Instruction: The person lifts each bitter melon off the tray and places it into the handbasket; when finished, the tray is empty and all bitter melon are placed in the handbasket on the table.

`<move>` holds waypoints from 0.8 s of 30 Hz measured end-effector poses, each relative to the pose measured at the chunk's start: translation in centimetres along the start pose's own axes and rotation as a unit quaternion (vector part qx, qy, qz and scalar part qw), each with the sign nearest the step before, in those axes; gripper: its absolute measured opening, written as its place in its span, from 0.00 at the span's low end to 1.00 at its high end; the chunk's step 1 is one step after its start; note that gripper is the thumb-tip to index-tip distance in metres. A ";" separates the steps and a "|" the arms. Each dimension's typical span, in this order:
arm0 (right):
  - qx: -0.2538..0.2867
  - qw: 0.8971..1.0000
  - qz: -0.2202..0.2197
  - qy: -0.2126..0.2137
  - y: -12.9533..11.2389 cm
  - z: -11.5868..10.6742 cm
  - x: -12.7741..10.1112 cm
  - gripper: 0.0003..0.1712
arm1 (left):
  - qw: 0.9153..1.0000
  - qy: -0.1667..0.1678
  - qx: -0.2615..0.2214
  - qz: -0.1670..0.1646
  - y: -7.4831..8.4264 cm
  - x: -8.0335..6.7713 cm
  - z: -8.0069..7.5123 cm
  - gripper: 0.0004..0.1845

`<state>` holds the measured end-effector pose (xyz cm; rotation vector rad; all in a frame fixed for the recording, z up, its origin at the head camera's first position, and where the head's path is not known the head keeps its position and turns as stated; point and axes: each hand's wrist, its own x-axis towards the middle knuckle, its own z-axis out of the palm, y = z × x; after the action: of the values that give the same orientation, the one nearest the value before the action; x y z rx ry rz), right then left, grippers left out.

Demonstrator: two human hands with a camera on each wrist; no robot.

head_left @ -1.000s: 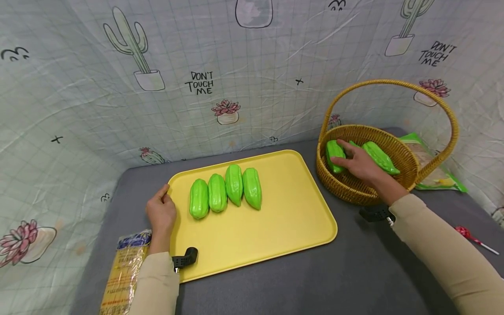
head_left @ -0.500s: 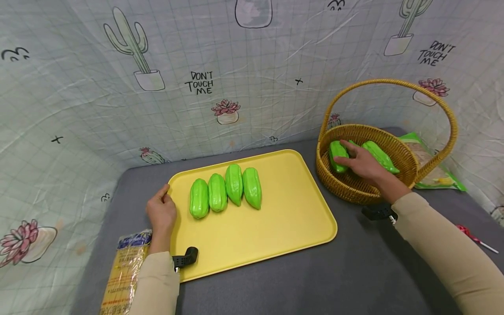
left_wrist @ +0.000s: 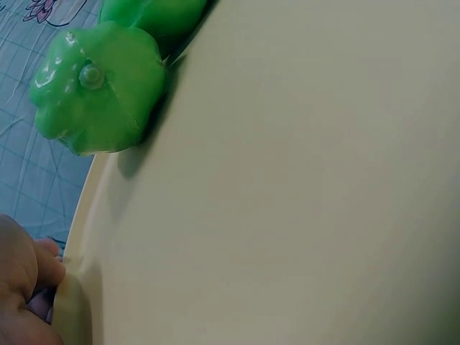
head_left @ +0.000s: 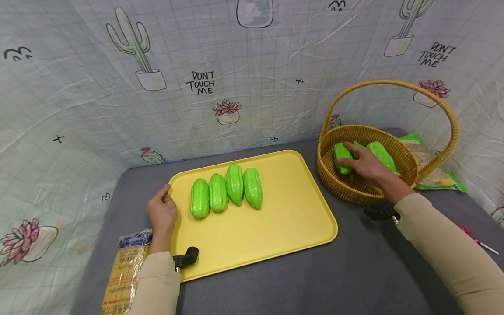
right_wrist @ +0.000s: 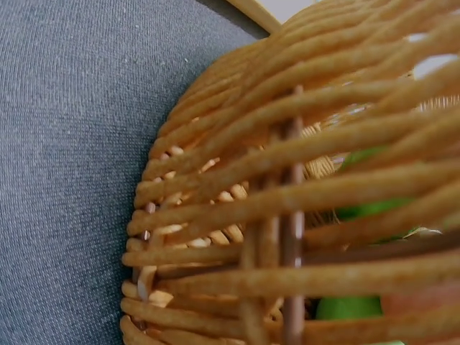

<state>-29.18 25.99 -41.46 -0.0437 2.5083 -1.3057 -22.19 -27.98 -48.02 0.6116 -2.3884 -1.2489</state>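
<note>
In the head view my left hand [head_left: 162, 211] grips the left rim of a yellow tray [head_left: 291, 214], thumb and fingers at the edge. On this tray several glossy green ribbed gourds [head_left: 200, 199] lie side by side; one gourd [left_wrist: 100, 90] shows its stubby stem end in the left wrist view. My right hand [head_left: 365, 165] reaches into a round wicker basket [head_left: 334, 183] and holds a green gourd [head_left: 341, 158] between thumb and fingers. Beside that hand lies another gourd [head_left: 382, 156], and a further one is mostly hidden behind the fingers. Basket weave [right_wrist: 230, 194] covers most of the right wrist view.
The basket's tall handle [head_left: 387, 82] arches over its opening. A green-edged packet [head_left: 437, 173] lies behind it at the right. A spaghetti packet [head_left: 124, 271] lies left of the tray, and a red lollipop [head_left: 482, 243] at the far right. A printed cloth hangs behind.
My right hand and the gourd in it have shifted slightly right inside the basket. The gourd beside them has also shifted a little right. My left hand stays on the tray rim.
</note>
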 end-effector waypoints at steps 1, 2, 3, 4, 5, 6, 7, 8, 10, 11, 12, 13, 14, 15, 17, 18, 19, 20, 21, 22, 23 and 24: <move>0.000 1.000 0.003 -0.001 0.1 -0.1 0.0 0.48 | 1.000 0.000 0.000 0.000 0.0 0.0 0.0 0.22; 0.001 1.000 0.005 -0.001 0.1 -0.1 0.0 0.48 | 1.000 0.000 0.000 0.001 0.0 0.0 0.0 0.22; 0.001 1.000 0.006 -0.001 0.2 -0.2 0.0 0.48 | 1.000 0.000 0.000 0.001 0.0 0.0 0.0 0.22; -0.001 1.000 0.006 0.000 0.2 -0.2 0.0 0.48 | 1.000 -0.001 -0.001 0.001 0.1 0.0 0.0 0.22; -0.001 1.000 0.005 0.001 0.2 -0.2 0.0 0.48 | 1.000 -0.001 -0.002 0.001 0.1 0.0 0.0 0.22; -0.003 1.000 0.004 0.002 0.2 -0.3 0.0 0.48 | 1.000 -0.002 -0.002 0.001 0.1 0.0 -0.1 0.22; -0.004 1.000 0.004 0.002 0.2 -0.3 0.0 0.49 | 1.000 -0.004 -0.003 -0.001 0.1 0.0 -0.1 0.22; -0.006 1.000 0.004 0.002 0.2 -0.2 0.0 0.49 | 1.000 -0.005 -0.004 -0.002 0.1 0.0 -0.1 0.22; -0.011 1.000 0.005 0.002 0.1 -0.2 0.0 0.49 | 1.000 -0.009 -0.005 -0.006 0.1 0.0 -0.2 0.22; -0.013 1.000 0.006 0.001 0.1 -0.2 0.0 0.49 | 1.000 -0.010 -0.006 -0.008 0.1 -0.1 -0.2 0.22; -0.014 1.000 0.007 -0.001 0.1 -0.2 0.0 0.49 | 1.000 -0.012 -0.007 -0.008 0.1 -0.1 -0.2 0.22; -0.016 1.000 0.008 -0.003 0.1 -0.2 0.0 0.49 | 1.000 -0.013 -0.009 -0.009 0.1 0.0 -0.2 0.22; -0.018 1.000 0.009 -0.004 0.1 -0.2 0.0 0.49 | 1.000 -0.014 -0.010 -0.008 0.0 0.0 -0.2 0.22; -0.019 1.000 0.010 -0.006 0.1 -0.2 0.0 0.49 | 1.000 -0.014 -0.010 -0.008 0.0 -0.1 -0.2 0.22; -0.019 1.000 0.011 -0.010 0.2 -0.2 0.0 0.49 | 1.000 -0.014 -0.011 -0.005 0.0 -0.1 -0.2 0.22; -0.018 1.000 0.011 -0.011 0.2 -0.2 0.0 0.49 | 1.000 -0.015 -0.010 -0.005 0.0 -0.1 -0.2 0.22; -0.018 1.000 0.010 -0.011 0.3 -0.2 0.0 0.50 | 1.000 -0.015 -0.010 -0.005 0.0 -0.1 -0.2 0.22; -0.017 1.000 0.010 -0.012 0.3 -0.2 0.0 0.50 | 1.000 -0.015 -0.011 -0.006 -0.1 -0.1 -0.1 0.22; -0.016 1.000 0.010 -0.012 0.3 -0.2 0.0 0.50 | 1.000 -0.016 -0.011 -0.007 -0.1 -0.1 -0.1 0.22; -0.016 1.000 0.009 -0.012 0.3 -0.2 -0.1 0.50 | 1.000 -0.017 -0.010 -0.008 -0.1 -0.1 -0.1 0.22; -0.016 1.000 0.009 -0.011 0.4 -0.2 0.0 0.50 | 1.000 -0.018 -0.011 -0.009 -0.1 -0.1 -0.1 0.22; -0.017 1.000 0.008 -0.011 0.4 -0.2 -0.1 0.50 | 1.000 -0.018 -0.011 -0.010 -0.2 -0.1 -0.1 0.22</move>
<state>-29.14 26.36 -41.63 -0.0454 2.5072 -1.2509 -21.99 -28.05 -48.12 0.6127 -2.4007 -1.3036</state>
